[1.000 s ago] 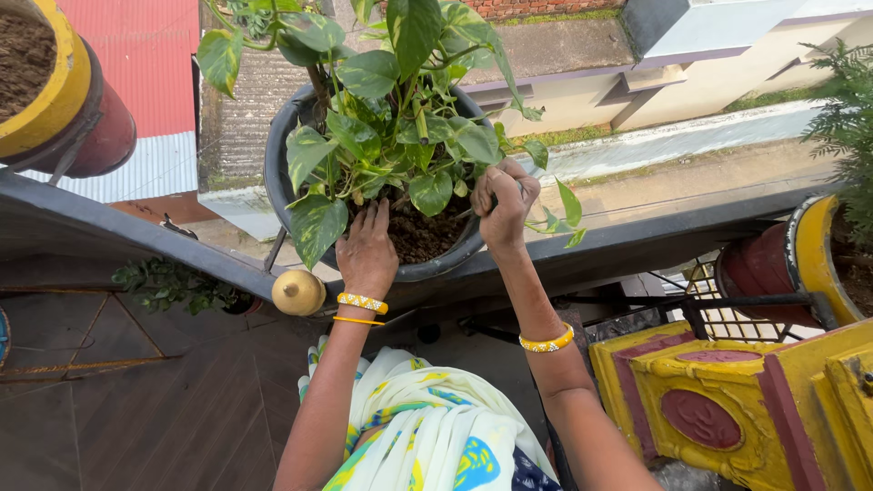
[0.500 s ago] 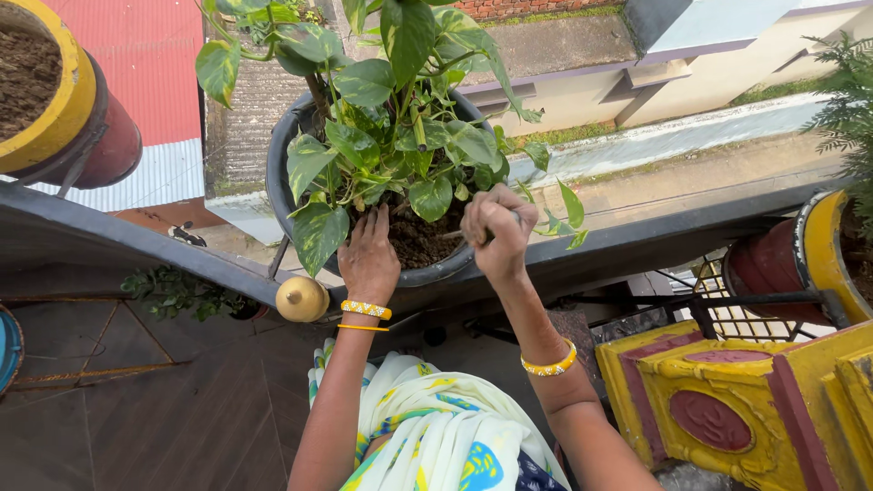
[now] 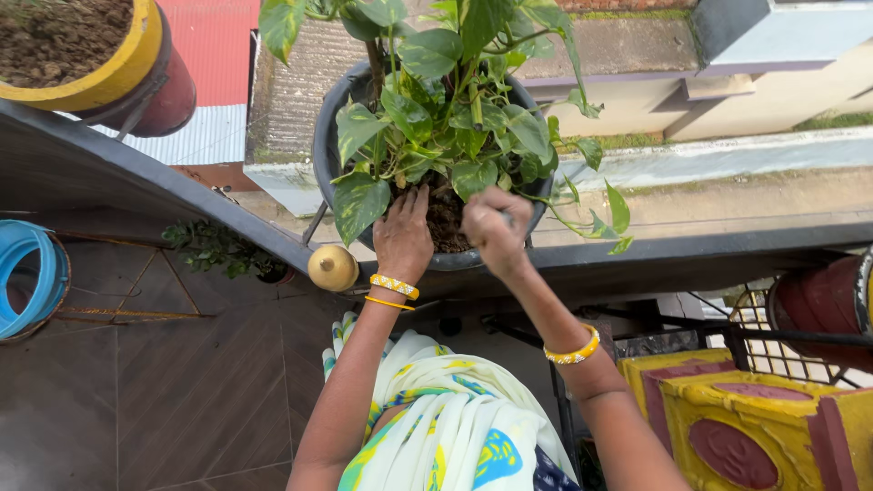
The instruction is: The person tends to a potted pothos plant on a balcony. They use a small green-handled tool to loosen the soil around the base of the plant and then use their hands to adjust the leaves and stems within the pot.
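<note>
My left hand (image 3: pixel 403 238) lies flat on the soil (image 3: pixel 443 218) at the near edge of the dark round pot (image 3: pixel 329 164), fingers stretched out and close together, holding nothing, their tips tucked under the leaves. My right hand (image 3: pixel 494 230) is curled into a fist just beside it over the same soil; something thin seems to poke out of it on the right, but it is too blurred for me to say what, so I cannot tell what that hand grips. The pot sits on the dark railing (image 3: pixel 691 255), held in a metal ring, and the leafy plant (image 3: pixel 446 109) in it spreads green and yellow-flecked leaves over most of the soil, hiding the stems' base and my fingertips.

A small round yellow knob (image 3: pixel 333 267) stands on the railing just left of my left wrist. Further left a yellow-rimmed red pot (image 3: pixel 136 64) full of soil hangs on the railing, cut off by the top edge. A blue hoop-shaped thing (image 3: pixel 32 277) lies on the tiled floor at the far left, half out of view. A small bushy plant (image 3: pixel 218 247) peeps from under the railing. At lower right stands a yellow and red moulded block (image 3: pixel 746 427), and behind it a red pot (image 3: pixel 823 300), both cut off.
</note>
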